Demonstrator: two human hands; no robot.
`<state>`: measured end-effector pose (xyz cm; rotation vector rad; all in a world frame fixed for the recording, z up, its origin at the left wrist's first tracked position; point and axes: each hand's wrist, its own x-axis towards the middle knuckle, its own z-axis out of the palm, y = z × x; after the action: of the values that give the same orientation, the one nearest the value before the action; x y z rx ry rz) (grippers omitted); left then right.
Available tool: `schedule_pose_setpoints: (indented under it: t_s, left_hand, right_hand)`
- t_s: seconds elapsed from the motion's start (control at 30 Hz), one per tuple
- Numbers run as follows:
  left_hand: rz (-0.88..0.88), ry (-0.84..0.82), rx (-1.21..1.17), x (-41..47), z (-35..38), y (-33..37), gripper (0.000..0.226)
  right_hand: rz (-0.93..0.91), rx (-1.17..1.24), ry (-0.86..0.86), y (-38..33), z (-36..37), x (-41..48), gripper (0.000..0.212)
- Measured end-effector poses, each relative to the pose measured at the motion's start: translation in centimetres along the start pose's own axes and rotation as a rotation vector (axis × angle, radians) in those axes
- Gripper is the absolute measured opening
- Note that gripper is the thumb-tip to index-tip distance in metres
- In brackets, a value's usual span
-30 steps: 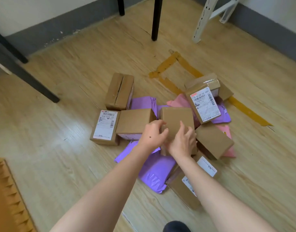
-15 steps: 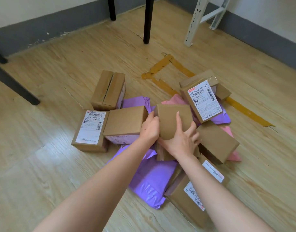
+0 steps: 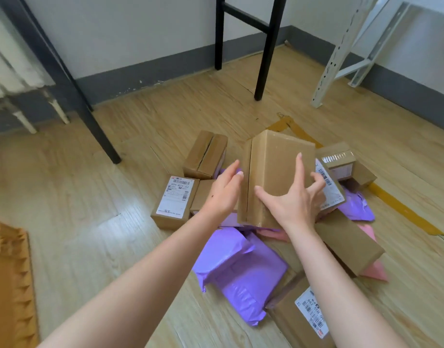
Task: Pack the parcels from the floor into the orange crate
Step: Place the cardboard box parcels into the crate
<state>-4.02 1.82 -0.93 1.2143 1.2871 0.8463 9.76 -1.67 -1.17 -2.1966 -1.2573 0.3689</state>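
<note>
I hold a plain brown cardboard box (image 3: 273, 172) upright in the air above the parcel pile. My left hand (image 3: 223, 189) presses its left side with straight fingers. My right hand (image 3: 296, 199) spreads over its front face, with fingers curled round the right edge. Several parcels lie on the floor below: a labelled box (image 3: 175, 199), a taped box (image 3: 205, 154), a purple mailer (image 3: 241, 272), a pink mailer (image 3: 374, 270), a plain box (image 3: 346, 247) and another labelled box (image 3: 308, 312). The orange crate (image 3: 10, 272) shows only its rim at the left edge.
Black table legs (image 3: 264, 46) stand behind the pile, and a slanted black leg (image 3: 65, 79) stands at the left. A white metal rack (image 3: 341, 51) is at the back right. Yellow tape (image 3: 404, 209) marks the wooden floor to the right.
The plain box has come up off the pile between both hands and stands higher and upright. The camera has tilted up, showing more wall, and the crate's rim shows again at the left.
</note>
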Motion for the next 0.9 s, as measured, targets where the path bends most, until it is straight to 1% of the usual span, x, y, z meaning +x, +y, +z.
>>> schedule_pose_setpoints:
  t_s: [0.07,0.17,0.23,0.3,0.37,0.4,0.43,0.47,0.5,0.57,0.63,0.73,0.8,0.83,0.9]
  left_hand:
    - [0.03,0.085,0.031,-1.0,-2.1,1.0,0.048]
    - [-0.04,0.196,0.072,-2.7,-5.3,2.2,0.05]
    - [-0.052,0.261,0.08,-4.5,-7.6,3.2,0.043]
    - [-0.049,0.283,0.065,-5.8,-9.9,3.9,0.034]
    - [-0.06,0.307,0.039,-7.4,-12.0,4.7,0.039]
    - [-0.078,0.314,0.005,-8.3,-12.8,5.1,0.045]
    - [-0.101,0.322,-0.05,-9.2,-13.7,5.3,0.054]
    - [-0.116,0.312,-0.121,-10.3,-14.4,5.7,0.057]
    - [-0.119,0.296,-0.186,-11.2,-15.2,5.7,0.052]
    - [-0.118,0.286,-0.308,-12.8,-16.8,5.4,0.043]
    - [-0.138,0.335,-0.378,-14.6,-18.3,5.0,0.043]
    - [-0.214,0.434,-0.374,-17.9,-20.7,4.2,0.041]
    - [-0.279,0.474,-0.326,-19.7,-22.4,3.4,0.051]
    - [-0.298,0.475,-0.318,-20.6,-23.5,2.8,0.055]
    - [-0.312,0.476,-0.339,-22.5,-25.2,1.9,0.049]
  right_hand:
    - [-0.015,0.15,-0.054,-2.1,-0.6,-0.3,0.108]
    - [0.041,0.503,-0.208,-5.2,-1.3,-1.1,0.097]
    - [0.102,0.757,-0.341,-7.0,-1.3,-1.8,0.087]
    - [0.16,0.909,-0.462,-8.6,-0.5,-2.6,0.084]
    - [0.195,0.963,-0.558,-10.5,0.6,-3.7,0.097]
    - [0.204,0.959,-0.604,-11.2,1.4,-4.2,0.104]
    - [0.205,0.957,-0.658,-11.8,1.9,-4.7,0.107]
    - [0.196,0.969,-0.71,-12.3,2.4,-5.2,0.109]
    - [0.191,0.997,-0.75,-12.9,2.4,-6.0,0.108]
    - [0.187,1.049,-0.823,-14.4,1.9,-7.9,0.102]
    - [0.171,1.065,-0.928,-15.7,1.5,-9.9,0.096]
    - [0.189,1.066,-1.027,-17.9,0.9,-13.0,0.067]
    - [0.23,1.15,-1.132,-19.2,0.7,-15.1,0.052]
    - [0.244,1.214,-1.205,-19.8,0.5,-16.3,0.05]
    - [0.258,1.304,-1.301,-20.8,0.5,-18.5,0.051]
